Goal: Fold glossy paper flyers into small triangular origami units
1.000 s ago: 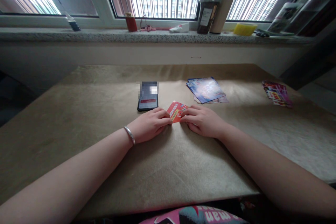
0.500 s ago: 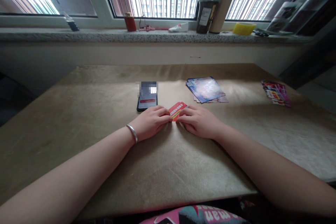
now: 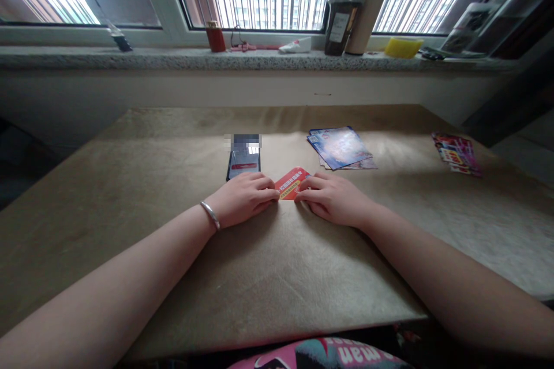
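Observation:
A red card [image 3: 289,183] with white and yellow printing lies low at the middle of the table, tilted, with part of it covered by my fingers. My left hand [image 3: 243,199] is closed on the card's left edge, fingers bent and pressed together, a silver bangle on the wrist. At the opposite edge, my right hand [image 3: 335,199] pinches the card between thumb and fingers. Just behind my left hand lies a phone [image 3: 244,164], its lower end partly hidden by that hand.
Beyond my right hand is a small stack of blue-and-pink printed sheets [image 3: 341,149]. Colourful cards [image 3: 456,153] lie fanned at the table's right side. On the windowsill [image 3: 268,60] stand a red container [image 3: 215,37], a dark lidded jar [image 3: 341,26] and a yellow object [image 3: 402,47].
My left hand has shifted slightly left and my right hand slightly right, so the gap between them is wider. More of the red card shows.

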The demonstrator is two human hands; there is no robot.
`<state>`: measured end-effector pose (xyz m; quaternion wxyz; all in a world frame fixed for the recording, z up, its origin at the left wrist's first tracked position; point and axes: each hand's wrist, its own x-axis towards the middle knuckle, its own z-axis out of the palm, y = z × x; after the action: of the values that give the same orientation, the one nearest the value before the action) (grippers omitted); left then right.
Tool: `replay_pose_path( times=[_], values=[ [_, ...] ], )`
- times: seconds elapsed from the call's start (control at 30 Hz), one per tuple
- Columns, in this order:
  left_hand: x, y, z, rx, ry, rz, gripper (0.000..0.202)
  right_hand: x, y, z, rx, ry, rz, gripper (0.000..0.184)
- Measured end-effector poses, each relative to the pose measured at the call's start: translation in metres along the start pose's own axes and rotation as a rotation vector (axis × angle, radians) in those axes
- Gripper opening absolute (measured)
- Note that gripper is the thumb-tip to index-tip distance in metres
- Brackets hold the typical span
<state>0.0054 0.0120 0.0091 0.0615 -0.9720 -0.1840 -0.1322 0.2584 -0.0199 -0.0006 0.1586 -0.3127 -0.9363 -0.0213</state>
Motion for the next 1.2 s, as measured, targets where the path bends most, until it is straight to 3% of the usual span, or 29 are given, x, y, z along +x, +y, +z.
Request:
replay_pose_path(
  times=[1.2],
  values=[
    [-0.017,-0.019,-0.014,-0.050,-0.194,-0.067,0.020,-0.006,0.007,0.004,0.011,-0.027,-0.006,0.030]
  ],
)
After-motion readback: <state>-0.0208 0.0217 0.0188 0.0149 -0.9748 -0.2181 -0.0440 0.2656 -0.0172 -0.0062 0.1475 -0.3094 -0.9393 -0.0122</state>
